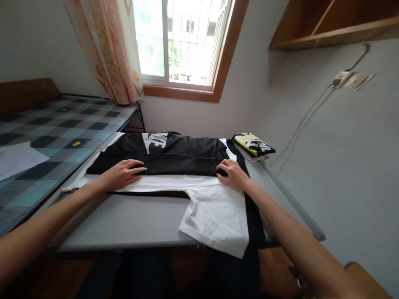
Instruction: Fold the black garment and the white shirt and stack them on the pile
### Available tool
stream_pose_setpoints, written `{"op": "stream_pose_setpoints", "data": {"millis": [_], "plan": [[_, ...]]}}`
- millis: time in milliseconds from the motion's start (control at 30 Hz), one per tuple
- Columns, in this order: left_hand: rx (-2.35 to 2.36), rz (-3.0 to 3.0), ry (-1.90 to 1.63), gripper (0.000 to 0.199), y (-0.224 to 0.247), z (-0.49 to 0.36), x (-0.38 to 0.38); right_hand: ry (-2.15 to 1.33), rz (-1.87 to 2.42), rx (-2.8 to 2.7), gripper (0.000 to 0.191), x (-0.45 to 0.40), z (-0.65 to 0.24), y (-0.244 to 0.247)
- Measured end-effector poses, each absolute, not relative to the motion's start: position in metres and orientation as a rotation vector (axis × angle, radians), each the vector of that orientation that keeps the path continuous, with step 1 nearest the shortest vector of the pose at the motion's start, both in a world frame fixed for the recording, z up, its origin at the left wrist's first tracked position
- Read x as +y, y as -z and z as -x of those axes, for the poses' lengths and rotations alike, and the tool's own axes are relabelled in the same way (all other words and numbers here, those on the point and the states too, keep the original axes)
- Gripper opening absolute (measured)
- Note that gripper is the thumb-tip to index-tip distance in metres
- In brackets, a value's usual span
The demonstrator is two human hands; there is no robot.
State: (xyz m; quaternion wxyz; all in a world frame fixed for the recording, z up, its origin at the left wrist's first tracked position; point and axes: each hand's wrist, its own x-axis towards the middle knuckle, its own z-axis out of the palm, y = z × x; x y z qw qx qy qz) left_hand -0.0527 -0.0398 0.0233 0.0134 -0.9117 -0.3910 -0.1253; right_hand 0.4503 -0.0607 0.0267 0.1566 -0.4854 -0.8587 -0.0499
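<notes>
A black T-shirt (187,148) with white lettering lies on the table, its near side folded over into a long strip. Beneath it spreads a white T-shirt (218,211), one sleeve hanging past the table's front edge. Another black garment shows under the white one. My left hand (126,174) rests flat on the black fold's left part and the white cloth, fingers stretched out. On the right end of the same fold lies my right hand (231,174), fingers bent over the cloth near the collar; its fingertips press down on the fabric.
A folded stack of shirts (253,145), black and yellow on top, sits at the table's back right. The grey table (137,222) meets the wall on the right. On the left is a bed with a checked sheet (71,120) and a paper (20,160).
</notes>
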Motion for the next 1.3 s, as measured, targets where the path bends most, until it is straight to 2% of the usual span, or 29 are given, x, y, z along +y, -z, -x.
{"op": "stream_pose_setpoints", "data": {"millis": [167, 400, 600, 800, 933, 1000, 1100, 1200, 1300], "plan": [[-1.405, 2.678, 0.216, 0.043, -0.039, 0.117, -0.054, 0.228, 1.426, -2.561, 0.029, -0.076, -0.498, -0.034], [-1.603, 2.525, 0.170, 0.048, -0.040, 0.143, -0.056, 0.388, 1.559, -2.546, 0.024, -0.072, -0.497, -0.042], [-1.781, 2.492, 0.279, 0.038, -0.059, 0.154, -0.044, 0.313, 1.693, -2.313, 0.022, -0.061, -0.497, -0.066], [-1.845, 2.558, 0.398, 0.043, -0.101, 0.179, -0.067, -0.113, 1.546, -2.308, 0.021, -0.088, -0.516, -0.097], [-2.217, 2.789, 0.094, 0.042, -0.107, 0.183, -0.089, -0.578, 1.591, -2.336, 0.029, -0.120, -0.520, -0.088], [-2.428, 2.824, -0.051, 0.049, -0.104, 0.180, -0.089, -0.737, 1.678, -2.332, 0.034, -0.125, -0.518, -0.081], [-2.480, 2.713, 0.111, 0.070, -0.098, 0.169, -0.071, -0.900, 1.674, -2.282, 0.038, -0.107, -0.512, -0.077], [-2.303, 2.551, 0.330, 0.090, -0.095, 0.153, -0.035, -0.732, 1.646, -2.160, 0.032, -0.065, -0.501, -0.077], [-2.102, 2.483, 0.352, 0.099, -0.090, 0.130, 0.007, -0.485, 1.746, -2.065, 0.021, -0.016, -0.484, -0.078]]}}
